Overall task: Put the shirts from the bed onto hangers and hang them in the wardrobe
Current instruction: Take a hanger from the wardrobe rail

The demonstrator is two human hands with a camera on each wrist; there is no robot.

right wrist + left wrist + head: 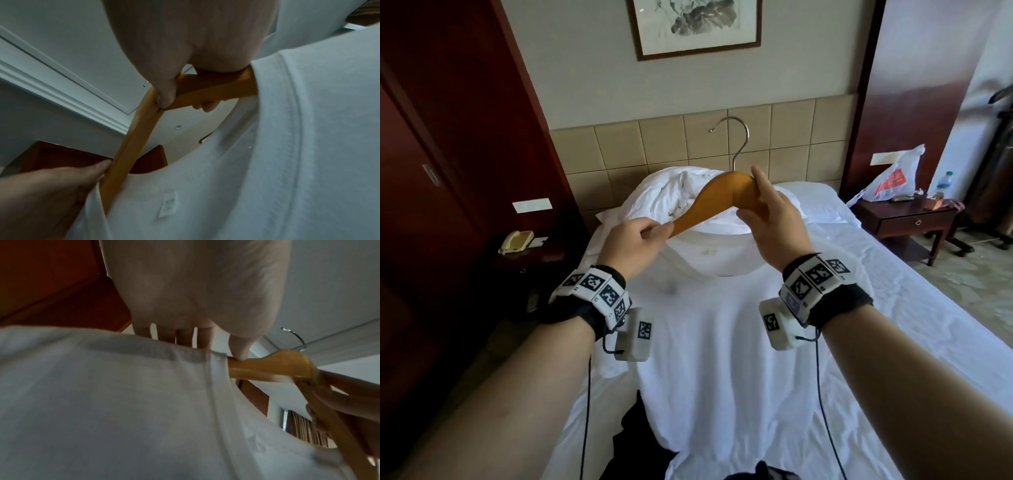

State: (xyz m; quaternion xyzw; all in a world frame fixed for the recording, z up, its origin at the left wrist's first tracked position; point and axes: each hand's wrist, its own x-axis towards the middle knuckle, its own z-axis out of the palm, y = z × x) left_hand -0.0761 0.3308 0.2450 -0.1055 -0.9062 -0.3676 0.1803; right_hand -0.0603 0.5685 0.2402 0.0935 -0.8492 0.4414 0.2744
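I hold a white T-shirt (722,342) up over the bed (914,308), collar uppermost. A wooden hanger (719,192) with a metal hook (738,137) sits in the collar, both its arms running down into the neck opening. My left hand (659,230) pinches the collar edge against the hanger's left arm; in the left wrist view its thumb (240,352) presses on the hanger (277,363) beside the shirt (102,402). My right hand (751,198) grips the hanger at its middle, the thumb (164,92) over the hanger (139,129) beside the shirt (287,146).
A crumpled white duvet (664,195) lies at the headboard. A dark garment (637,442) lies at the bed's near end. Dark red wardrobe doors (431,171) stand to the left, beside a nightstand with a phone (517,241). On the right, a bedside table (907,219) carries a plastic bag (890,178).
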